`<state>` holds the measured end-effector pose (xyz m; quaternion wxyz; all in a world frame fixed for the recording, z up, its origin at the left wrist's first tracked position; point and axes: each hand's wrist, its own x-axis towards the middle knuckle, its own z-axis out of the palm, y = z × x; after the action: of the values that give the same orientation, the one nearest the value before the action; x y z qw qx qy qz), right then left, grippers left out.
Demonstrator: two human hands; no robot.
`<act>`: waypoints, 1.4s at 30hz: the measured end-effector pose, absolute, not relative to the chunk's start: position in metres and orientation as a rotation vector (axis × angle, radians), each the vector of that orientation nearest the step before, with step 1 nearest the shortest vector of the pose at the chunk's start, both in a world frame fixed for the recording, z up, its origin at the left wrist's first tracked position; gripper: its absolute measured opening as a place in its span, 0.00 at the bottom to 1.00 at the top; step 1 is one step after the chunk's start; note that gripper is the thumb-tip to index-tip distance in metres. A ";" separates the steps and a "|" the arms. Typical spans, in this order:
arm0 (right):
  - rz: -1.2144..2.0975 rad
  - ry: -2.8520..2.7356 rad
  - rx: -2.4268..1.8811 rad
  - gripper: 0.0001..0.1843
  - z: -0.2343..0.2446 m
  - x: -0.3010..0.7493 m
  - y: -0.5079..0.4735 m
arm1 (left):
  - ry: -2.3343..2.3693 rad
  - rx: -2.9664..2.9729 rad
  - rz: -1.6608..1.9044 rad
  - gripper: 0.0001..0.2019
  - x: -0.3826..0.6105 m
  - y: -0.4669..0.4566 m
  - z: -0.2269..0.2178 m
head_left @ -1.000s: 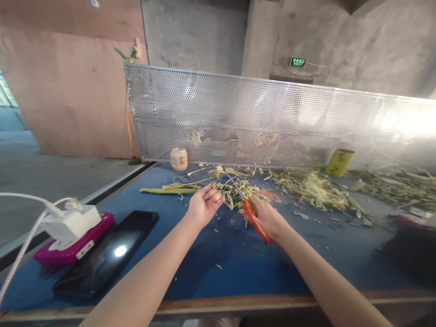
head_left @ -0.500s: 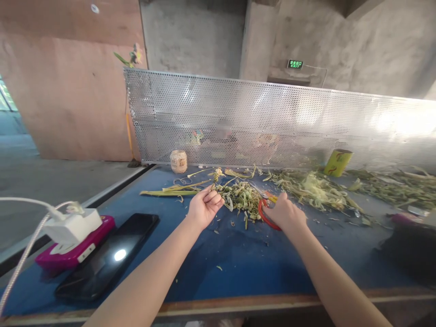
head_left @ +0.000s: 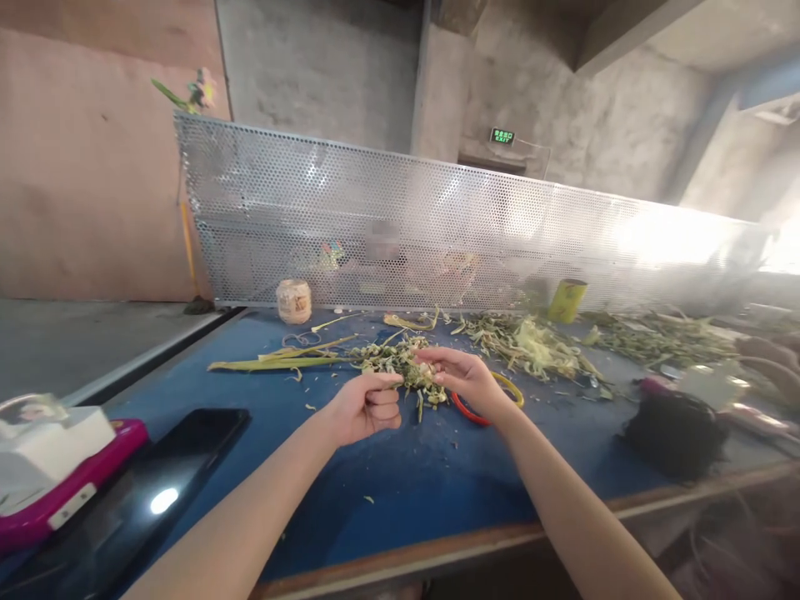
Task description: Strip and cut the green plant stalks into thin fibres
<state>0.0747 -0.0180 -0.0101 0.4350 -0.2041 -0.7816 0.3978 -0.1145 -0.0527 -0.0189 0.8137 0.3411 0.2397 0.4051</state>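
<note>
My left hand [head_left: 368, 408] is closed, thumb pressed on the curled index finger, pinching a thin flower stem whose far end blends into the pile behind. Facing it, my right hand [head_left: 466, 382] has its fingers stretched toward the left fingertips, thumb apart from them. Both hands are over the near side of a heap of green and pale plant scraps [head_left: 393, 357]. Beneath the right hand lie scissors [head_left: 470, 412] with red and yellow handles; their blades are hidden.
Long flat leaves [head_left: 275, 364] lie left of the heap, near a ball of twine [head_left: 293, 301]. A black phone [head_left: 181, 467] and pink power strip [head_left: 37, 521] are at left. More dried leaves [head_left: 531, 346], a yellow-green tube [head_left: 567, 301] and a dark bundle [head_left: 675, 433] lie right. A perforated metal panel [head_left: 350, 200] stands behind.
My right hand has let go of the scissors, which now lie on the table, and has come close to the left. The flower tip has dropped from above the left hand. The view has swung right.
</note>
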 end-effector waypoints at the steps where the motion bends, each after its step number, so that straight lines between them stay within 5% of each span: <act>1: 1.034 -1.931 -0.490 0.18 -0.011 0.075 -0.019 | 0.520 0.740 0.835 0.18 -0.114 -0.053 -0.020; 11: 1.167 -1.892 -0.324 0.19 -0.015 0.075 -0.020 | 0.557 0.745 0.795 0.19 -0.111 -0.054 -0.020; 25: 1.037 -1.870 -0.460 0.08 -0.012 0.073 -0.025 | 0.673 0.836 0.686 0.17 -0.107 -0.057 -0.021; 34: 1.155 -1.850 -0.485 0.08 -0.016 0.071 -0.023 | 0.712 0.954 0.792 0.03 -0.104 -0.058 -0.025; 42: 0.995 -1.980 -0.481 0.08 -0.019 0.069 -0.021 | 0.707 0.988 1.204 0.27 -0.103 -0.056 -0.020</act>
<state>0.0690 -0.0206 -0.0186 0.4232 -0.1921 -0.7911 0.3976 -0.1026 -0.0560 -0.0203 0.6561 0.4360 0.3118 0.5312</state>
